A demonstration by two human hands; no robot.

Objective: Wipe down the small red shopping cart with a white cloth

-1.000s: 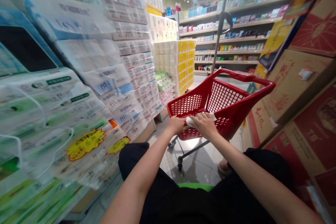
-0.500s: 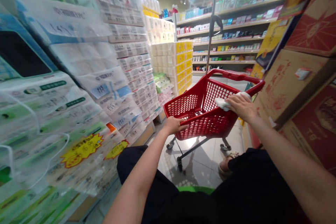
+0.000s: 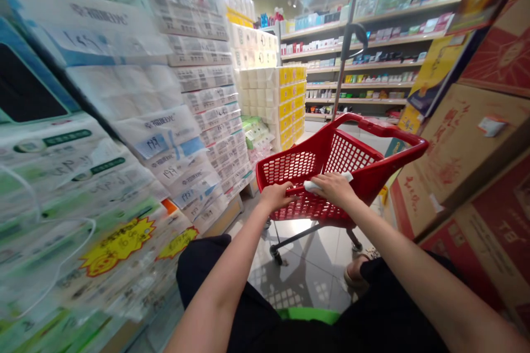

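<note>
In front of my knees stands a red plastic shopping cart (image 3: pixel 306 207) with a perforated basket and grey metal legs on casters. My left hand (image 3: pixel 276 196) grips the near left corner of its rim, thumb and fingers closed over the edge. Along the near side rim, my right hand (image 3: pixel 334 187) presses a folded white cloth (image 3: pixel 313 185) against the plastic, with the palm covering most of the cloth. The cart's handle (image 3: pixel 383 128) rises at the far right, with neither hand on it.
Wrapped tissue packs (image 3: pixel 165 138) are stacked high close on my left. Cardboard boxes (image 3: pixel 480 138) crowd the right side. A metal pole (image 3: pixel 346 38) stands behind the cart, before stocked shelves (image 3: pixel 372 66). Part of a green seat (image 3: pixel 308 315) shows between my legs.
My right hand has slid with the cloth leftward and slightly down along the rim, from near the handle end toward my left hand. My left hand keeps its grip; the cart has turned slightly.
</note>
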